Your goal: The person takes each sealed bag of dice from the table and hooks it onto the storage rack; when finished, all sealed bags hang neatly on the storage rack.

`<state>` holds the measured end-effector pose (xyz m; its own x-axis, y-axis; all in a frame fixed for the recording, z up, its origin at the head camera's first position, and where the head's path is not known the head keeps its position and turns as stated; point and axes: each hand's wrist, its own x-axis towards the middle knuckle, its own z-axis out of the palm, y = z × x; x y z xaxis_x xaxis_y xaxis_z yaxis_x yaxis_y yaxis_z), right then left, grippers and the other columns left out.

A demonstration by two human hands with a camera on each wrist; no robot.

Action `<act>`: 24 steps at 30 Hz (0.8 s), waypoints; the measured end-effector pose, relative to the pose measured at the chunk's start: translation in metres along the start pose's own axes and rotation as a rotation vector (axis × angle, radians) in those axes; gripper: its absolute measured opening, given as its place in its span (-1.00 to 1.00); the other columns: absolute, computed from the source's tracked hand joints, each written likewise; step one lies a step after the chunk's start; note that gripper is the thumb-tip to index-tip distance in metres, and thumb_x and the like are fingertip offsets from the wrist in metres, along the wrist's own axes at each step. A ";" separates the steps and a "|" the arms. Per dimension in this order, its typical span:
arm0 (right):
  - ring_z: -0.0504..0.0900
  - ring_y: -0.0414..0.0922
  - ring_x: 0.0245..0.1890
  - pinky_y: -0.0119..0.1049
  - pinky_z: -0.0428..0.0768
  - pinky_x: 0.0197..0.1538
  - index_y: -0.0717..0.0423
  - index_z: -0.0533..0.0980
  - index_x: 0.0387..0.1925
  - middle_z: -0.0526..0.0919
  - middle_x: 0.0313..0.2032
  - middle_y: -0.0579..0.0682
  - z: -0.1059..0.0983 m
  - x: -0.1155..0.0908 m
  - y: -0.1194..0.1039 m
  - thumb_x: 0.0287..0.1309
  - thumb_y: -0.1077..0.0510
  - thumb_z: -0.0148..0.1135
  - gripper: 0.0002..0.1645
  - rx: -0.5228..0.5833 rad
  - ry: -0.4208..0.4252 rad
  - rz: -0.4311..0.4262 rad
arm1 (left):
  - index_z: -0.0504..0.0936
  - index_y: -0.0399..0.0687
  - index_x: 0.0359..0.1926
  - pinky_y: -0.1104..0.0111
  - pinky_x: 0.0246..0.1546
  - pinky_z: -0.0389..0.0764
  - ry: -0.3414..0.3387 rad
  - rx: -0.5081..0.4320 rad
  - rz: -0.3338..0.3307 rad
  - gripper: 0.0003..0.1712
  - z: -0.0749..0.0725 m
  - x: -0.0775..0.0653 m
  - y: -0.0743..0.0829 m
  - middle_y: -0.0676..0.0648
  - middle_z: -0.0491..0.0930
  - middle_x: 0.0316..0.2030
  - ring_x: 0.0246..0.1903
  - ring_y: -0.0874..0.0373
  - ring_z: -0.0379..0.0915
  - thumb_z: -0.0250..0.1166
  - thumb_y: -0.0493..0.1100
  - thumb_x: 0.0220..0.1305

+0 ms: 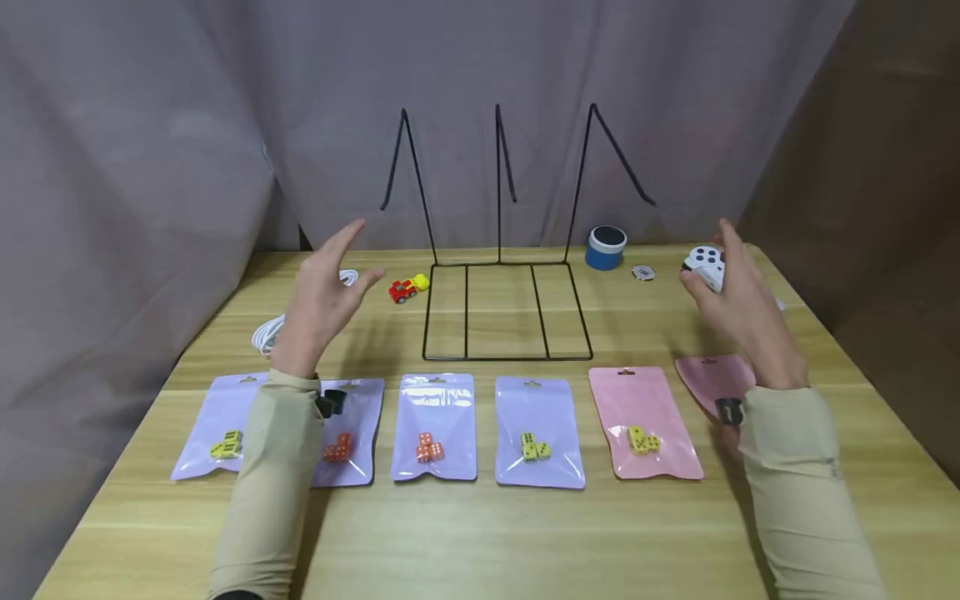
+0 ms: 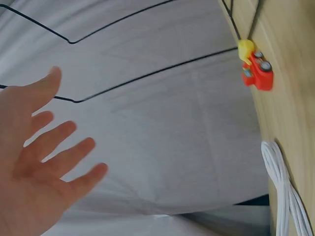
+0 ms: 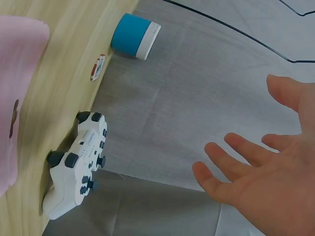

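Observation:
My left hand [image 1: 317,302] is raised over the left side of the table, its fingers spread and nothing in its grasp. Raised likewise on the right, my right hand [image 1: 750,312] holds nothing. Below them runs a row of lavender and pink zip pouches. Yellow dice [image 1: 227,445] show at the far-left lavender pouch [image 1: 217,408], and red dice [image 1: 338,448] at the one beside it, partly behind my left sleeve. A pink pouch [image 1: 621,396] bears yellow dice [image 1: 642,441]. Another pink pouch [image 1: 716,379] is partly covered by my right arm.
A black wire rack [image 1: 506,359] with three upright hooks stands mid-table. To its left are a red and yellow toy car [image 2: 258,73] and white cable [image 2: 283,182]. On its right sit a blue tin [image 3: 130,34], a poker chip [image 3: 97,67] and a white game controller [image 3: 78,167].

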<state>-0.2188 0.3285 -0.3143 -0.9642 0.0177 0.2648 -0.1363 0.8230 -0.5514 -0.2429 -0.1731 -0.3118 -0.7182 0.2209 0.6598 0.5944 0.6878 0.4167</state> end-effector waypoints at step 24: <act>0.15 0.47 0.16 0.45 0.17 0.09 0.28 -0.07 0.43 0.16 0.20 0.51 -0.017 -0.077 0.041 0.30 0.10 0.12 -0.15 -0.013 -0.125 -0.064 | 0.43 -0.46 0.15 0.20 0.14 0.50 0.366 -0.481 0.123 -0.40 0.004 0.028 0.062 -0.28 0.41 0.16 0.20 0.11 0.33 0.33 -0.56 0.01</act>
<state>-0.1465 0.3704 -0.3432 -0.9745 -0.1051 0.1980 -0.1961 0.8277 -0.5258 -0.2278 -0.1214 -0.2699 -0.5135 -0.0318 0.8575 0.8231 0.2644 0.5026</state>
